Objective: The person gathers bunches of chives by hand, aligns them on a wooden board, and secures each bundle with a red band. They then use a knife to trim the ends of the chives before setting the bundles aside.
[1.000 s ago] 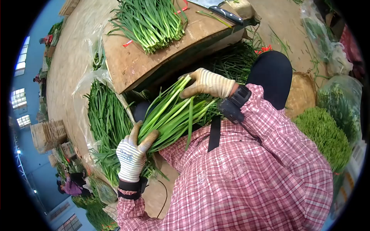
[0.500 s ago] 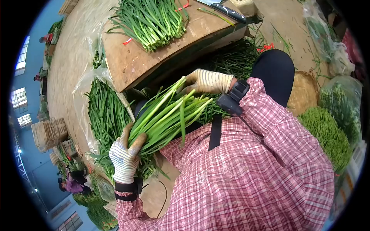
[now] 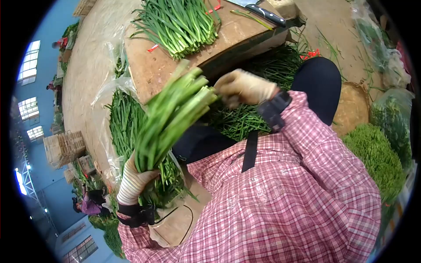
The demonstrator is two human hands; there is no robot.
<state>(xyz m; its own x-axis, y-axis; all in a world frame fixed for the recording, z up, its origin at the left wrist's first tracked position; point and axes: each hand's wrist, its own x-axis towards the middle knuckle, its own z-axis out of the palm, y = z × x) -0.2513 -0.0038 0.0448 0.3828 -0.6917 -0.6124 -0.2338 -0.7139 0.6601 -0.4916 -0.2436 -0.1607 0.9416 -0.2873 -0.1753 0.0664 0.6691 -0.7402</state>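
At the far left we see stacked crates (image 3: 61, 149) and a person in purple (image 3: 90, 206) crouched by more greens, well away from us. Nearer, loose chives (image 3: 127, 122) lie heaped on a plastic sheet (image 3: 103, 92) on the floor. Our left hand (image 3: 131, 182), in a striped glove, is clenched around the base of a bunch (image 3: 171, 111) of chives, which slants up and to the right in front of the bench (image 3: 153, 70). The tops of the bunch are blurred. Our right hand (image 3: 243, 87), gloved too, meets the bunch's upper end with fingers curled; we cannot tell whether it grips the stalks or only touches them. On the bench lie a second chive pile (image 3: 180, 24) with a red band and a knife (image 3: 265, 15) near the far edge. At the right stands a basket (image 3: 351, 107), then a bundle of cut greens (image 3: 372, 155).
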